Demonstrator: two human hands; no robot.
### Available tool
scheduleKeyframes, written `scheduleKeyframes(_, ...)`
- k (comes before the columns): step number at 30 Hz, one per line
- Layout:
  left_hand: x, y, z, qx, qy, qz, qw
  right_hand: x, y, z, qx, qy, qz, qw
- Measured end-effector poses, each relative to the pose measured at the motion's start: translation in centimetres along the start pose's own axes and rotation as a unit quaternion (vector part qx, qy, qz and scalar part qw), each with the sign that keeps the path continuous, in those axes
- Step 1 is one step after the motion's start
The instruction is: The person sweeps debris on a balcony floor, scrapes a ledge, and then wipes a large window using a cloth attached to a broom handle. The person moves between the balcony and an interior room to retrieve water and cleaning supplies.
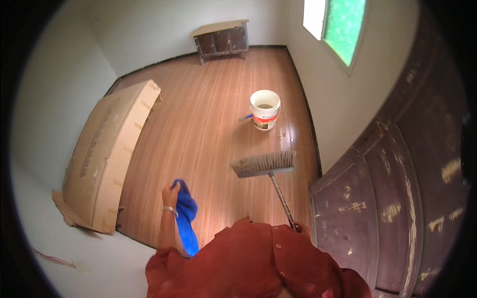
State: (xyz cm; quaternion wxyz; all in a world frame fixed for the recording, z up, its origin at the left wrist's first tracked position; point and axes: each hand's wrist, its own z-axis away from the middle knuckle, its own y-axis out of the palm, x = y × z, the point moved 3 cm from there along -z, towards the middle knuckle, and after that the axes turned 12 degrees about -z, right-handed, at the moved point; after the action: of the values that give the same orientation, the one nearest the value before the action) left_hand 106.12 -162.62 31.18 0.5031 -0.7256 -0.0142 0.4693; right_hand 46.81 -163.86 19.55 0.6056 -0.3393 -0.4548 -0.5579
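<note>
My left hand (170,196) grips a blue cloth (186,208), which hangs down beside the wrist towards the red shirt. A light-coloured bangle circles that wrist. Partly hidden by the shirt, my right hand (303,230) holds the lower end of a broom handle (282,199). The broom head (264,164) points away from me, its dusty bristles facing the far wall. Beyond it, a white bucket (265,110) with a red band stands on the wood-patterned floor (201,123). A small blue-handled tool (246,118), perhaps a scraper or brush, lies against the bucket's left side.
Along the left wall lies a long piece of furniture covered in cardboard (111,156). A dark low cabinet (223,41) with a board on top stands by the far wall. A worn, paint-spotted door (372,208) fills the right side, below a green-paned window (344,29).
</note>
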Motion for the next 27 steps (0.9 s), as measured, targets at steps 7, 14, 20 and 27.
scheduleKeyframes(7, -9.6, 2.4, -16.3, 0.168, -0.068, 0.266, 0.947, 6.8, 6.3, -11.8, 0.011, -0.005, -0.076, 0.997)
scheduleKeyframes(14, -12.9, 4.8, -32.0, 0.143, -0.071, 0.312, 0.937, 9.4, 10.2, -29.2, 0.072, -0.017, 0.01, 0.997)
scheduleKeyframes(20, -11.4, 4.9, -45.3, 0.113, -0.139, 0.252, 0.951, 15.7, 16.5, -42.5, 0.153, 0.049, -0.039, 0.986)
scheduleKeyframes(27, -14.9, 5.6, -57.7, 0.175, -0.151, 0.238, 0.943, 24.6, 21.2, -51.3, 0.241, 0.178, -0.013, 0.954)
